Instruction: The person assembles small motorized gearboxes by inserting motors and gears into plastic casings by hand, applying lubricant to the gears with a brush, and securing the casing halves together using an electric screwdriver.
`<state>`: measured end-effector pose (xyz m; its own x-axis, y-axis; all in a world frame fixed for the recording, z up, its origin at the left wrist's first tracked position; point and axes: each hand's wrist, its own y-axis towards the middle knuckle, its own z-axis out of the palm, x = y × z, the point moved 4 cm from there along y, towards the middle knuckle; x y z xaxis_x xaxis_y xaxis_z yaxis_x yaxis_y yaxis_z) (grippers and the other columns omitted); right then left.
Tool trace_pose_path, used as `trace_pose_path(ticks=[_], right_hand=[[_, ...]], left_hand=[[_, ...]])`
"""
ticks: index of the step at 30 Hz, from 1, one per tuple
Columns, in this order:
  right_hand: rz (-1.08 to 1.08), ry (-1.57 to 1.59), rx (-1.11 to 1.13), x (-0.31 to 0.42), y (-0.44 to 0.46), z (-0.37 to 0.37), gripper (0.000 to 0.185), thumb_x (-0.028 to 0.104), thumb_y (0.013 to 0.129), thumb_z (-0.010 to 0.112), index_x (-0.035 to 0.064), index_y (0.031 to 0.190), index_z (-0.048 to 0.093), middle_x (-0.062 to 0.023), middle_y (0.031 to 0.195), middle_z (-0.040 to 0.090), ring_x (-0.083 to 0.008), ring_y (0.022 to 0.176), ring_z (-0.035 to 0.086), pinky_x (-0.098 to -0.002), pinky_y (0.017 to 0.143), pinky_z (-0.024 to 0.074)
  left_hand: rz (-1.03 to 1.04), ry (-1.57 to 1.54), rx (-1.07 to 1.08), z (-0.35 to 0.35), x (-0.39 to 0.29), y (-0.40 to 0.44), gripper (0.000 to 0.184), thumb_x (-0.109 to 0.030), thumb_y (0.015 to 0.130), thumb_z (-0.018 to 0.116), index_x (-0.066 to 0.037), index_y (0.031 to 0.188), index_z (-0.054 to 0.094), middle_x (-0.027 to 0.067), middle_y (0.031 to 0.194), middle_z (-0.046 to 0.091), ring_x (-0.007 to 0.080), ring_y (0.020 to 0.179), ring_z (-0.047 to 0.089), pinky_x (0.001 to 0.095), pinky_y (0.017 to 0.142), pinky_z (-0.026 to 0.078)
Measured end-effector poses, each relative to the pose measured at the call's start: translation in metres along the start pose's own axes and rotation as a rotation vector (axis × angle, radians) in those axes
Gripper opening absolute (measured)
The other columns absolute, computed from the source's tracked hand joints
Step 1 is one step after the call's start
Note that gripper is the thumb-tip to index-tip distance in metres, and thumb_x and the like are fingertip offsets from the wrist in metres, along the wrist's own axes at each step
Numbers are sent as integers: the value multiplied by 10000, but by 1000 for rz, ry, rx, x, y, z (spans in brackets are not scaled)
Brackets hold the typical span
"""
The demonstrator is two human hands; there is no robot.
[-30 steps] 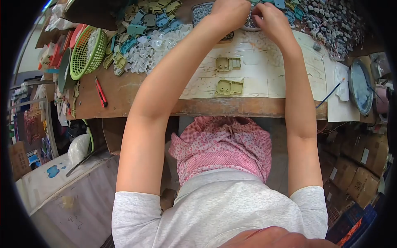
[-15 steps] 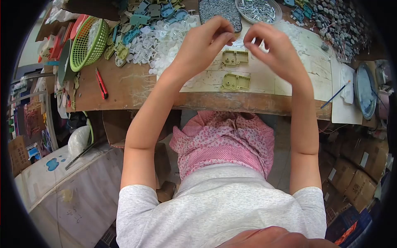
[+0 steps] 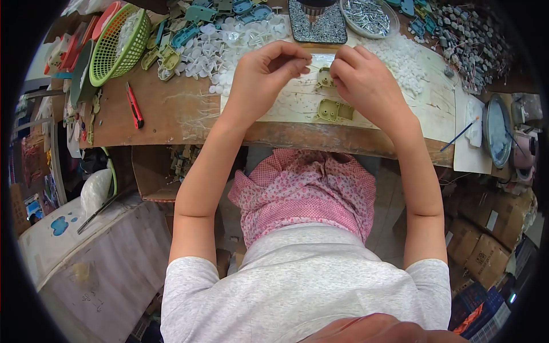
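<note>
"What's in front of you, biggest first?"

"My wooden surface [image 3: 166, 108], then the pale sheet [image 3: 286, 108] on it. Grey wired parts [image 3: 472, 48] are heaped on my far right, white round parts [image 3: 200, 57] on my left, beside the green basket [image 3: 117, 51]. Beyond my hands sit the dark tray [image 3: 297, 27] of small metal pieces and, just beside it, the round tub [image 3: 394, 26] of silvery pins."

"And your hands?"

"Both are over the sheet, near each other. My left hand [image 3: 257, 80] has thumb and forefinger drawn together; whether a small piece is between them, I can't tell. My right hand [image 3: 372, 86] has its fingers curled in, hiding whatever they might hold."

"How far along are the housings?"

"The upper housing [image 3: 326, 77] is partly under my right fingers; the lower housing [image 3: 329, 110] lies nearer me, hollow side up. Neither shows a cover, so I'd judge both unfinished. Any tiny parts inside are too small to make out."
</note>
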<state>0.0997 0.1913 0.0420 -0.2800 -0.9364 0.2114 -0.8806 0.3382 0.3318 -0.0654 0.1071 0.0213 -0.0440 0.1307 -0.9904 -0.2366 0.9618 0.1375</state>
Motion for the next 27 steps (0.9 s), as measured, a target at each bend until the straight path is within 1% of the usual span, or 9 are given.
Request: trace_pose_path(ticks=[3,6,7,8,10,11,14,23,27], right_hand=[[-35,-99,47,2,0,2,182,32,745,695,39,909,617,-86,924,588,-285,916,580,-385,760,503],[-15,32,1,-3,-9,-7,203,21,764,693,30,951,615,-85,952,595,-283,917,596,-375,766,503],[56,134,-10,-1,-16,-15,212,17,775,693,27,971,614,-87,972,599,-283,915,606,-370,769,502],[129,236,-22,0,-23,-21,221,13,786,692,23,991,613,-88,991,602,-284,912,615,-364,772,501],[181,340,11,6,-37,-23,226,16,788,688,31,997,602,-94,982,596,-298,908,611,-386,764,500],[234,435,42,7,-44,-23,232,19,791,683,38,1003,591,-100,974,590,-313,904,607,-407,755,499],[261,439,71,11,-56,-21,277,-6,786,693,39,1045,608,-110,1041,592,-306,905,615,-370,779,497],[194,410,7,12,-67,-12,377,-24,750,701,48,1105,597,-121,1045,569,-335,946,586,-399,791,491],[185,397,0,12,-67,-12,369,-21,756,696,40,1105,593,-125,1046,566,-339,947,585,-404,795,494]], left_hand=[[-73,-1,10,11,-3,-11,101,-59,911,655,13,978,675,65,926,712,124,838,686,251,731,544],[-67,169,67,23,2,-22,107,-93,889,686,-8,955,678,77,922,721,119,779,682,246,669,526],[-106,273,101,28,-1,-25,131,-117,842,724,-34,935,683,78,886,692,164,768,654,292,670,500],[-114,274,98,29,2,-27,131,-117,842,724,-34,935,683,78,886,692,164,768,654,292,670,500],[341,611,112,39,-8,-31,133,-117,805,737,-47,906,686,79,852,638,248,799,595,353,711,478],[313,587,116,43,-5,-32,115,-94,782,732,-54,876,680,83,835,583,297,841,545,392,750,461],[316,702,174,49,-3,-33,94,-81,807,710,-42,882,668,88,860,583,281,835,552,377,738,451],[524,1115,244,63,-20,-39,74,-96,775,634,-63,833,601,54,860,549,233,840,549,362,727,456],[526,1170,281,66,-25,-37,111,-75,788,689,-63,852,599,48,859,548,241,814,539,366,712,447]])
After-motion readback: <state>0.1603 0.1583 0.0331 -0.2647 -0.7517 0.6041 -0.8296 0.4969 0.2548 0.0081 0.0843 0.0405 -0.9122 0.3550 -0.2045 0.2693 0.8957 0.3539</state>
